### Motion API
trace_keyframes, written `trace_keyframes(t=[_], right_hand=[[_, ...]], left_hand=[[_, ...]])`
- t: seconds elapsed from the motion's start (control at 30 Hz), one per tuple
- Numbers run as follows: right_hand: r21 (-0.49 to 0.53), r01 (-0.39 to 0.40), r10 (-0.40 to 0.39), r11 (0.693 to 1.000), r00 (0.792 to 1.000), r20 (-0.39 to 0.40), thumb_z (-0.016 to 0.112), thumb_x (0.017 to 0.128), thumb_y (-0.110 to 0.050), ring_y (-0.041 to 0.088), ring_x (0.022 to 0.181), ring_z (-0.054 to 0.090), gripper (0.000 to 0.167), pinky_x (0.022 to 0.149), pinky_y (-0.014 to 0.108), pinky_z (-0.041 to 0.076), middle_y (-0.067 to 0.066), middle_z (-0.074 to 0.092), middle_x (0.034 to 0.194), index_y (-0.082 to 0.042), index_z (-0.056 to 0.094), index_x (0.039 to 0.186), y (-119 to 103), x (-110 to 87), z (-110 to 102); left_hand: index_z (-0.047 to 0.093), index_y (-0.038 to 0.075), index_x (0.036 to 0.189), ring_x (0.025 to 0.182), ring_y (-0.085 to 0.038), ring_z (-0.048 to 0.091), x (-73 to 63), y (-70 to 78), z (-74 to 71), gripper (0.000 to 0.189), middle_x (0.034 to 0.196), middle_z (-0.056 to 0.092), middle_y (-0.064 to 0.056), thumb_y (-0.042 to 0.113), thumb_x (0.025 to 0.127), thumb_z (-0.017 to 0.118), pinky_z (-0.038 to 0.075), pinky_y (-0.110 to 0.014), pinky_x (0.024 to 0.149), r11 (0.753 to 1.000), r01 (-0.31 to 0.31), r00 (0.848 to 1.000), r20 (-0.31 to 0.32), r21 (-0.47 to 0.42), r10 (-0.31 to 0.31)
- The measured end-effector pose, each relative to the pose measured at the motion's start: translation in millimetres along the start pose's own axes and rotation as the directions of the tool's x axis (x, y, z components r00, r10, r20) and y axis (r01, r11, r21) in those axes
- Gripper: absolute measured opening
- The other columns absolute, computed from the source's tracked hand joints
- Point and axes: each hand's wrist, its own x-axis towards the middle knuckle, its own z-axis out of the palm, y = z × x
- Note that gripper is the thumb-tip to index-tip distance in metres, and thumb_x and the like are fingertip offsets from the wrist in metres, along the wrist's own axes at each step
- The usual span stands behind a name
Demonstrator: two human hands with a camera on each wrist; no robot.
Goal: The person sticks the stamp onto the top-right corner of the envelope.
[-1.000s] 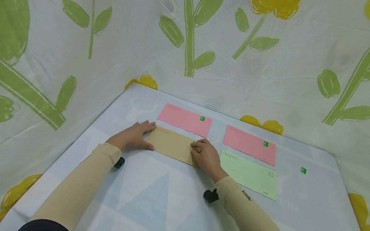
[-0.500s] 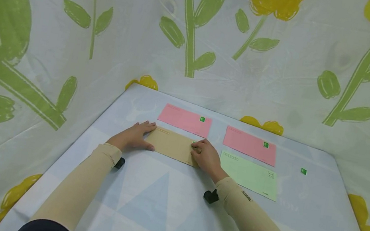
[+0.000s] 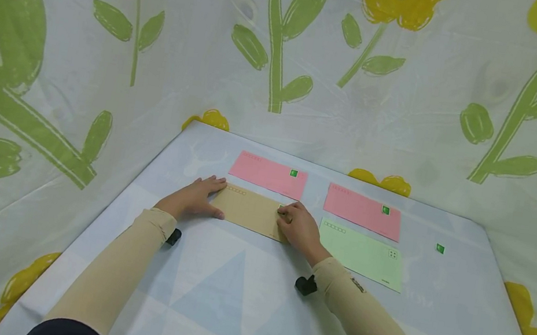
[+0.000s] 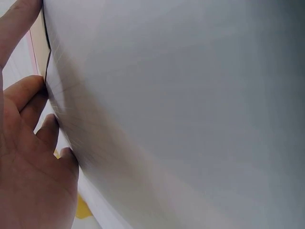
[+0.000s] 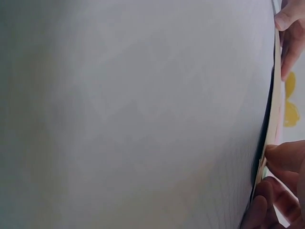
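Observation:
A tan envelope lies flat on the table in the head view. My left hand, fingers spread, rests at its left end, with fingertips and thumb touching the edge. At the envelope's upper right corner, my right hand has its fingers curled, pinching a small green stamp against the paper; most of the stamp is hidden by the fingers. In the right wrist view the right thumb touches the envelope's surface, seen nearly edge-on. The left wrist view shows the left hand at the envelope's edge.
Behind lie two pink envelopes, the left one and the right one, each with a green stamp. A light green envelope with a printed stamp box lies right of my right hand. One loose green stamp sits farther right.

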Motion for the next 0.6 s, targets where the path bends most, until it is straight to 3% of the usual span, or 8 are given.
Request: trace_keyframes(t=[0.6], right_hand=[[0.018,-0.01,0.01,1.0,1.0,-0.002,0.069,0.093,-0.016,0.018,0.098,0.064,0.025,0.088,0.035,0.057,0.002,0.063,0.118,-0.01,0.076,0.117,0.1,0.5,-0.6]], left_hand=[[0.029,0.006,0.161,0.157,-0.031,0.006,-2.0,0.7,-0.8,0.104,0.168,0.022,-0.009,0.047,0.082,0.084,0.002,-0.05,0.127,1.0,-0.023,1.0,-0.01,0.005,0.023]])
